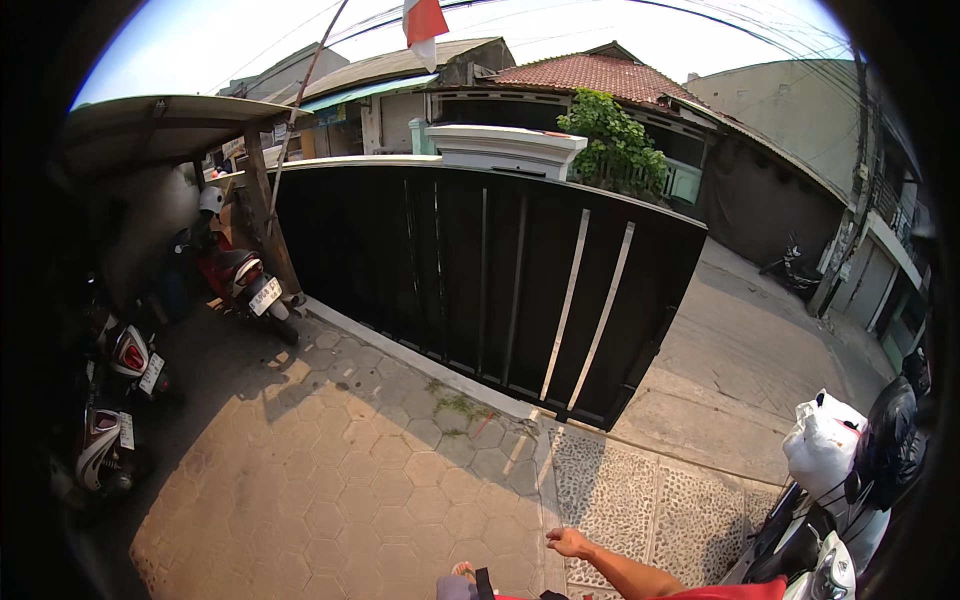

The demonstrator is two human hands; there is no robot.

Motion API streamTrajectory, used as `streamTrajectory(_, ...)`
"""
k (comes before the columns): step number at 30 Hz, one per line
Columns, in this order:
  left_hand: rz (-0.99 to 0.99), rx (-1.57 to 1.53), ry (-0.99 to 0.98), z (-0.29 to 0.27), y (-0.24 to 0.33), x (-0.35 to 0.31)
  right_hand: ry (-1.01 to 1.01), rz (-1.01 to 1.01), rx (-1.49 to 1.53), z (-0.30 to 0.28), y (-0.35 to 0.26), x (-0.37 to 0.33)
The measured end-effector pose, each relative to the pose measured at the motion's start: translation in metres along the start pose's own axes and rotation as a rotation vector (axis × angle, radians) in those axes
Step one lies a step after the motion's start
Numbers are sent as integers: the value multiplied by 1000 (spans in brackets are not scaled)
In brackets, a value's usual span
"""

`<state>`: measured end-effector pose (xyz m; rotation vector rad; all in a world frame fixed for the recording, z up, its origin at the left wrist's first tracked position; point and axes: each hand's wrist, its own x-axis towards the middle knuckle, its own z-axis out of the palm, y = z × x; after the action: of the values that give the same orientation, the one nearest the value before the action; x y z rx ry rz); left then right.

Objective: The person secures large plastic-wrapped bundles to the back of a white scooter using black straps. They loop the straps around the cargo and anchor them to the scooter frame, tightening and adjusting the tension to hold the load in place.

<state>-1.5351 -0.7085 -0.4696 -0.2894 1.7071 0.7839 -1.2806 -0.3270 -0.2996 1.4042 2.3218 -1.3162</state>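
My right hand [568,543] is held out low in front of me, above the seam between the hexagonal pavers and the pebbled paving. Its fingers are loosely bent and a little apart, with nothing visible in them. The bare forearm [630,574] comes in from the lower right, below a red sleeve [740,590]. My left hand is out of view. Ahead of me, apart from my hand, stands a large black metal sliding gate [460,270] with vertical strips. Beyond its right end the way to the street lies open.
A white motorcycle [832,570] stands close on my right, with a white bag [825,440] on or beside it. Motorcycles, including a red one [235,270], are parked under a roof [160,125] at left. A low kerb [420,358] runs along the gate's foot.
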Motion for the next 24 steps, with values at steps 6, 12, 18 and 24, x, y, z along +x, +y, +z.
streamTrajectory(6,177,-5,97,-81,339,73,122,303,219,-79,17,97)
streamTrajectory(12,470,-169,198,-88,630,171,498,106,398,-325,-132,321)
streamTrajectory(18,176,-58,111,-37,776,204,967,-440,114,-660,-378,493)
streamTrajectory(24,169,224,-139,70,998,276,1375,-489,-274,-932,-543,612)
